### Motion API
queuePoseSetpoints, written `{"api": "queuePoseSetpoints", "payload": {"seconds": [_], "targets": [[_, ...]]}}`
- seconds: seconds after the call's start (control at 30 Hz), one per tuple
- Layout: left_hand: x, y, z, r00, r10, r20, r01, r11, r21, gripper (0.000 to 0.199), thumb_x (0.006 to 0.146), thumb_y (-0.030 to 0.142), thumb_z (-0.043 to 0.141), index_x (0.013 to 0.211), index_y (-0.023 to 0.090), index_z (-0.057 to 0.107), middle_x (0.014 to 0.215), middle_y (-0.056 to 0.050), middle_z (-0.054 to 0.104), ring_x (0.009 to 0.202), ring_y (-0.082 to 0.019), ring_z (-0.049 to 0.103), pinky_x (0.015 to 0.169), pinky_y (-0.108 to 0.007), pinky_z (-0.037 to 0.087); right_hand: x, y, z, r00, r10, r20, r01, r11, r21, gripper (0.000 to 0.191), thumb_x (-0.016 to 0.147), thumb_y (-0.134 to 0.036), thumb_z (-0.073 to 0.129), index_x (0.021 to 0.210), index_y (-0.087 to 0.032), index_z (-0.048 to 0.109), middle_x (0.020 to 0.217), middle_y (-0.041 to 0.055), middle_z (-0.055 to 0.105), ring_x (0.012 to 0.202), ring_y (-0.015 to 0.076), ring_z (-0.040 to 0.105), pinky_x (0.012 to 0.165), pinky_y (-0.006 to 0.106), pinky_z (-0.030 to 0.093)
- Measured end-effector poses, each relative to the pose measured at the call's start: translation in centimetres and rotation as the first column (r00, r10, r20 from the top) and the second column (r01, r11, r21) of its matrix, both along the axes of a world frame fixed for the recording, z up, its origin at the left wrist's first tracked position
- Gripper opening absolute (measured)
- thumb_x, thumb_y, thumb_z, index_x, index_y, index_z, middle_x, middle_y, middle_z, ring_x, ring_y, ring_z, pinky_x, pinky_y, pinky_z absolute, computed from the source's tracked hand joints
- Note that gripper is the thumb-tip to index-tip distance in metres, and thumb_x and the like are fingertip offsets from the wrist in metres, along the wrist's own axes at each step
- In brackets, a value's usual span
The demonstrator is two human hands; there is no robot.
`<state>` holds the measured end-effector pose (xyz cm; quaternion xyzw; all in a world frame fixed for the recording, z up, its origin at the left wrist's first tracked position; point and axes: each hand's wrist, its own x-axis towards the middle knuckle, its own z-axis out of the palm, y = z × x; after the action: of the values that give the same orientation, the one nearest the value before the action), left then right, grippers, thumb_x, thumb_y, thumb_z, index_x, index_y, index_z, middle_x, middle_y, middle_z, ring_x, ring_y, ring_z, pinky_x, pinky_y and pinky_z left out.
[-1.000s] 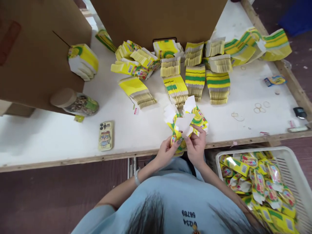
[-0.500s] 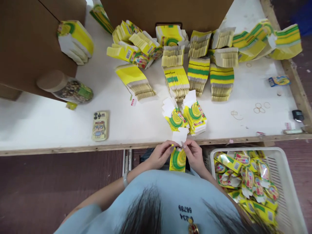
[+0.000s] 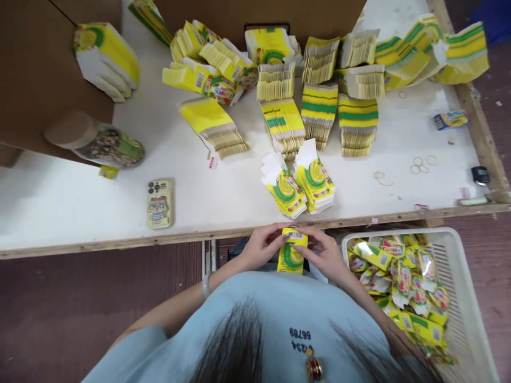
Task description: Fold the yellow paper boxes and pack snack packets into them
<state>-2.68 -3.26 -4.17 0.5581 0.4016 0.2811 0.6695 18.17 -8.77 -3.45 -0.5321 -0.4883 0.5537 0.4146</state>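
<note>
Between my two hands is a small yellow and green carton [image 3: 291,258], held upright just below the table's front edge, its barcode end facing up. My left hand [image 3: 264,246] pinches the carton's left side, with thumb and fingers near the top. On the other side, my right hand [image 3: 322,250] grips it, fingers over the top end and thumb across the front. Right beyond the hands lie two small stacks of cartons with white flaps up, a left stack [image 3: 285,191] and a right stack [image 3: 317,183].
Flat carton bundles [image 3: 319,114] stand in rows farther back, before a large cardboard box [image 3: 255,10]. A phone [image 3: 160,204] and a jar [image 3: 99,141] are on the left. Rubber bands [image 3: 418,166] lie on the right. A white basket [image 3: 467,287] of cartons stands below the table's right side.
The carton's white flap, standing up before, is now folded down, and the barcode end shows on top. My fingers have moved over that end. The view has shifted slightly.
</note>
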Motion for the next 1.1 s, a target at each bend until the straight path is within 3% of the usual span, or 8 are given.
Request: {"api": "queuePoseSetpoints", "payload": {"seconds": [0.1, 0.27, 0.37, 0.43, 0.53, 0.63, 0.9, 1.1], "targets": [[0.5, 0.0, 0.3, 1.0, 0.01, -0.017, -0.01, 1.0, -0.017, 0.051, 0.094, 0.054, 0.065, 0.128, 0.016, 0.073, 0.116, -0.014, 0.079, 0.1, -0.025, 0.076, 0.09, -0.038, 0.061, -0.8, -0.1, 0.6, 0.994, -0.003, -0.113, -0.013, 0.989, -0.145, 0.045, 0.086, -0.034, 0.077, 0.128, -0.027, 0.063, 0.116, 0.0073, 0.076, 0.089, 0.0191, 0.076, 0.071, 0.03, 0.065], [0.5, -0.2, 0.4, 0.999, -0.013, -0.03, 0.017, 0.991, 0.13, 0.048, 0.097, 0.047, 0.062, 0.133, 0.017, 0.07, 0.129, -0.016, 0.075, 0.109, -0.026, 0.074, 0.096, -0.04, 0.059, -0.3, 0.4, 1.0, 0.975, -0.075, -0.209, 0.038, 0.984, -0.177, 0.044, 0.081, -0.028, 0.08, 0.123, -0.024, 0.067, 0.121, 0.0077, 0.076, 0.1, 0.0194, 0.076, 0.082, 0.032, 0.065], [0.3, -0.2, 0.3, 0.998, -0.001, -0.056, 0.014, 0.97, 0.242, 0.047, 0.1, 0.046, 0.057, 0.136, 0.017, 0.067, 0.124, -0.016, 0.076, 0.105, -0.025, 0.074, 0.094, -0.038, 0.059, 0.8, 0.7, 1.0, 0.93, -0.009, -0.369, -0.088, 0.966, -0.245, 0.054, 0.079, -0.029, 0.085, 0.13, -0.028, 0.069, 0.127, 0.0065, 0.075, 0.104, 0.0199, 0.076, 0.087, 0.036, 0.066], [0.3, -0.1, 0.2, 0.997, 0.01, -0.076, 0.014, 0.954, 0.298, 0.047, 0.102, 0.046, 0.052, 0.139, 0.018, 0.065, 0.119, -0.015, 0.076, 0.102, -0.024, 0.074, 0.093, -0.037, 0.059, 1.0, 0.5, 0.7, 0.892, 0.02, -0.452, -0.169, 0.941, -0.292, 0.055, 0.081, -0.035, 0.084, 0.133, -0.031, 0.069, 0.12, 0.0044, 0.078, 0.094, 0.0196, 0.078, 0.082, 0.038, 0.067], [0.9, 0.6, 0.0, 0.997, 0.002, -0.078, 0.027, 0.929, 0.369, 0.047, 0.105, 0.045, 0.044, 0.14, 0.019, 0.062, 0.119, -0.014, 0.075, 0.11, -0.024, 0.071, 0.098, -0.038, 0.057, 0.1, 0.1, 0.3, 0.904, -0.135, -0.405, -0.006, 0.945, -0.328, 0.049, 0.083, -0.047, 0.08, 0.128, -0.029, 0.072, 0.107, 0.0037, 0.082, 0.08, 0.0199, 0.079, 0.07, 0.038, 0.068], [1.8, 1.7, 0.0, 0.998, -0.053, -0.029, 0.06, 0.903, 0.425, 0.045, 0.106, 0.044, 0.039, 0.137, 0.021, 0.062, 0.122, -0.015, 0.074, 0.116, -0.026, 0.07, 0.1, -0.041, 0.057, -0.9, 0.1, 0.3, 0.901, -0.31, -0.302, 0.225, 0.931, -0.286, 0.056, 0.084, -0.051, 0.078, 0.134, -0.03, 0.065, 0.106, 0.0049, 0.082, 0.084, 0.022, 0.079, 0.068, 0.036, 0.068], [4.3, 4.1, 0.0, 0.991, -0.125, 0.055, 0.091, 0.903, 0.42, 0.034, 0.102, 0.049, 0.051, 0.113, 0.021, 0.067, 0.104, -0.01, 0.075, 0.092, -0.021, 0.071, 0.081, -0.034, 0.057, 1.2, 1.0, 1.7, 0.898, -0.34, -0.279, 0.318, 0.94, -0.123, 0.04, 0.074, -0.04, 0.089, 0.107, -0.025, 0.073, 0.112, 0.0064, 0.08, 0.095, 0.0203, 0.078, 0.08, 0.034, 0.067], [6.5, 4.6, -0.3, 0.989, -0.134, 0.062, 0.095, 0.901, 0.422, 0.038, 0.101, 0.051, 0.052, 0.111, 0.018, 0.067, 0.09, -0.007, 0.071, 0.072, -0.018, 0.063, 0.068, -0.031, 0.051, 1.6, 1.6, 1.6, 0.871, -0.428, -0.24, 0.4, 0.903, -0.16, 0.038, 0.08, -0.052, 0.081, 0.106, -0.025, 0.075, 0.099, 0.0062, 0.082, 0.085, 0.0224, 0.078, 0.07, 0.037, 0.067]]}}
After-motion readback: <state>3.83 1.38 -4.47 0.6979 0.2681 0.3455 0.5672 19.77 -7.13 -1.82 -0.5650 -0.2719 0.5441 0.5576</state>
